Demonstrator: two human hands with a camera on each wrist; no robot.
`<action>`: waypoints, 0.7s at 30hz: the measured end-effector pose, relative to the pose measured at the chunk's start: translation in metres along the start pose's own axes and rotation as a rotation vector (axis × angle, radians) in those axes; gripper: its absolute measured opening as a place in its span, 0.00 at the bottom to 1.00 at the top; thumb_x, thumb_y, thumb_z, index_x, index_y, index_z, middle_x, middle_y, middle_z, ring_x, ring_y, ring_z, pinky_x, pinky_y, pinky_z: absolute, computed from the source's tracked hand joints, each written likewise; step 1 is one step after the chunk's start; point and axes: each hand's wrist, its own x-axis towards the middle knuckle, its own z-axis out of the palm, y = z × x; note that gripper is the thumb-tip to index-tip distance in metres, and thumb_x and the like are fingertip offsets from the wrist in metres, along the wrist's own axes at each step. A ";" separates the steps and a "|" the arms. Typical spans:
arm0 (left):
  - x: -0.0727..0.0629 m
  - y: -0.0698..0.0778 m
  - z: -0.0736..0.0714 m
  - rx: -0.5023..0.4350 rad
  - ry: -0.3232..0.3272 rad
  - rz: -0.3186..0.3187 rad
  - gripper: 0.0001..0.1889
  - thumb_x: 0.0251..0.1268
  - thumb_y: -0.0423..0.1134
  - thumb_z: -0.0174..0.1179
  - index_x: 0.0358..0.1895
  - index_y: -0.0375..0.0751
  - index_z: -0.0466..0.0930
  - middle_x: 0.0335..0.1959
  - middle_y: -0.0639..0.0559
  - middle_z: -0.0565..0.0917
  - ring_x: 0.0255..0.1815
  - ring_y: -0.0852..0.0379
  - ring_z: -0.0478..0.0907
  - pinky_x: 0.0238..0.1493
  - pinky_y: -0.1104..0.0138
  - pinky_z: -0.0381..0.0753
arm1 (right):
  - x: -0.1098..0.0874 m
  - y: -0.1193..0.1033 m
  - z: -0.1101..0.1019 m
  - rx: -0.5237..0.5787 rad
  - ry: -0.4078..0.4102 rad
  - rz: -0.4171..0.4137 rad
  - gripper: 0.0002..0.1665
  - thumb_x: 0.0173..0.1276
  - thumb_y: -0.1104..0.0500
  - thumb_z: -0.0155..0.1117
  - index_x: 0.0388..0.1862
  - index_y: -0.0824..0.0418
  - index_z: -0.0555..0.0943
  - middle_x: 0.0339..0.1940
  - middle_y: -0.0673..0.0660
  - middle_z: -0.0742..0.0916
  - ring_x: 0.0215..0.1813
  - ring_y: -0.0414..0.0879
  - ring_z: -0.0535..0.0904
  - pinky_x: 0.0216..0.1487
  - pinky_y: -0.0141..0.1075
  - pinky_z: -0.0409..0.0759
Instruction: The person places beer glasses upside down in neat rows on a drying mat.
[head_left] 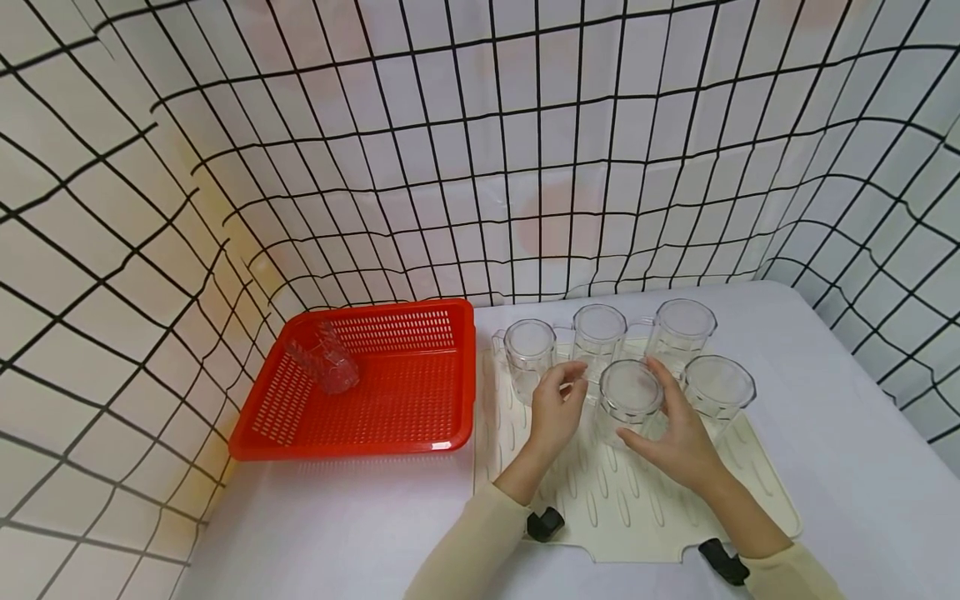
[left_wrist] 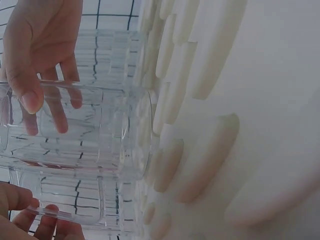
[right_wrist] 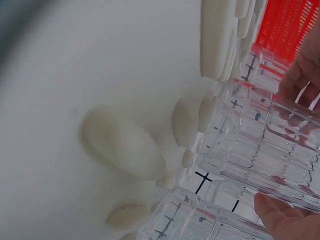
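Note:
A clear glass mug stands at the front of a cream drying mat, between both hands. My right hand grips its body from the right, thumb on the near side and fingers round the far side. From the left, my left hand pinches the mug's handle. In the right wrist view the held mug stands upright close over the mat's ridges. Beside it on the right is another glass mug.
Behind stand three more glass mugs, left, middle and right. A red plastic basket sits to the left, with a clear glass mug lying in it. Black wire grid encloses the back and sides of the white table.

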 end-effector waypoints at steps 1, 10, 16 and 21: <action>0.000 0.000 0.000 0.004 -0.001 0.000 0.11 0.65 0.28 0.57 0.48 0.35 0.82 0.42 0.47 0.82 0.47 0.55 0.79 0.50 0.68 0.78 | 0.000 0.000 0.000 -0.009 0.001 0.002 0.63 0.48 0.67 0.78 0.79 0.57 0.51 0.73 0.65 0.65 0.70 0.60 0.61 0.54 0.62 0.69; -0.001 -0.003 0.000 0.007 -0.015 -0.010 0.13 0.66 0.28 0.56 0.51 0.33 0.81 0.44 0.45 0.83 0.49 0.53 0.79 0.51 0.67 0.79 | 0.002 0.003 0.002 -0.046 0.032 -0.045 0.63 0.47 0.68 0.77 0.78 0.60 0.51 0.73 0.66 0.65 0.70 0.59 0.63 0.58 0.45 0.70; -0.002 -0.004 -0.001 0.021 -0.029 -0.019 0.14 0.66 0.28 0.55 0.54 0.34 0.80 0.47 0.44 0.82 0.51 0.51 0.79 0.52 0.63 0.79 | 0.004 0.003 0.003 -0.060 0.074 -0.103 0.63 0.45 0.70 0.76 0.78 0.62 0.52 0.72 0.69 0.67 0.70 0.40 0.61 0.57 0.15 0.56; -0.002 -0.003 -0.002 0.020 -0.037 0.000 0.16 0.66 0.27 0.55 0.56 0.33 0.78 0.49 0.39 0.82 0.53 0.49 0.78 0.53 0.61 0.78 | 0.006 0.000 0.003 -0.062 0.088 -0.122 0.62 0.44 0.71 0.76 0.77 0.64 0.53 0.70 0.70 0.68 0.65 0.59 0.67 0.58 0.14 0.57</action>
